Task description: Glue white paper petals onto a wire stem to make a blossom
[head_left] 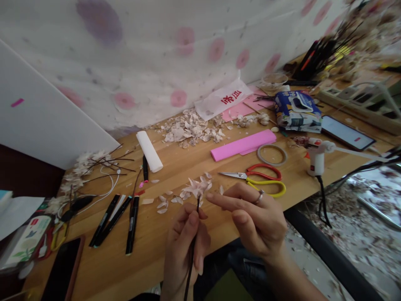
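Near the table's front edge, my left hand (187, 242) pinches the dark thin stem (190, 267) of a handmade flower. Pale pinkish-white petals make up the flower head (197, 188), which stands just above those fingertips. My right hand (258, 217), with a ring on one finger, points its index finger at the flower's right side; its thumb is apart and it holds nothing. Whether that fingertip touches a petal I cannot tell. Loose petals (163, 202) lie on the wood left of the flower. Scissors (257, 177) with red and yellow handles rest beyond my right hand.
A heap of petals (191, 127) lies at the back, near a pink paper roll (242, 144), a white roll (149, 151) and a tape ring (272, 154). Black markers (132, 225) are at left. A hot glue gun (318, 156) stands by the right edge, its cable hanging down.
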A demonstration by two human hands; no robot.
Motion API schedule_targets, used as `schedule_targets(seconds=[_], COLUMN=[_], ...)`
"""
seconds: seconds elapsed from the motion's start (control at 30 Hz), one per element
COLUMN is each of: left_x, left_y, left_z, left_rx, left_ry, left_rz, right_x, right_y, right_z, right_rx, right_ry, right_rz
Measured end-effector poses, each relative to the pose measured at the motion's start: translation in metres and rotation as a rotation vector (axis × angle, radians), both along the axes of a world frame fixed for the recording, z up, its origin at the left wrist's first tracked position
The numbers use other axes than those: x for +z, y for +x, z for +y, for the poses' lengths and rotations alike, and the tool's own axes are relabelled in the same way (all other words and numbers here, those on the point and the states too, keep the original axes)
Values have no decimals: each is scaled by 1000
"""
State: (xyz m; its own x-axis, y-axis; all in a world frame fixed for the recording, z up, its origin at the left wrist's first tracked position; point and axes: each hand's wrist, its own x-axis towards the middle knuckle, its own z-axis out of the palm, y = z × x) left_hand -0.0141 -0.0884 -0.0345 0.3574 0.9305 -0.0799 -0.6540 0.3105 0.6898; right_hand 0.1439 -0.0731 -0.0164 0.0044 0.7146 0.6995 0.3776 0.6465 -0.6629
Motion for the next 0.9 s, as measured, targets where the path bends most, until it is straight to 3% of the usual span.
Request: schedule_targets(seconds=[0.4,0.6,0.9], left_x=[-1,2,-4], left_y=[5,1,3], left_z=[1,0,0], left_rx=[0,6,-18], left_ry=[70,-15,16], left_rz=[-42,5,-75], right_x=[2,3,0], right_y=[0,1,0], right_z=[3,1,4], right_rx=[-18,-12,-2], right_ry=[9,46,6], right_rz=[-78,-66,-116])
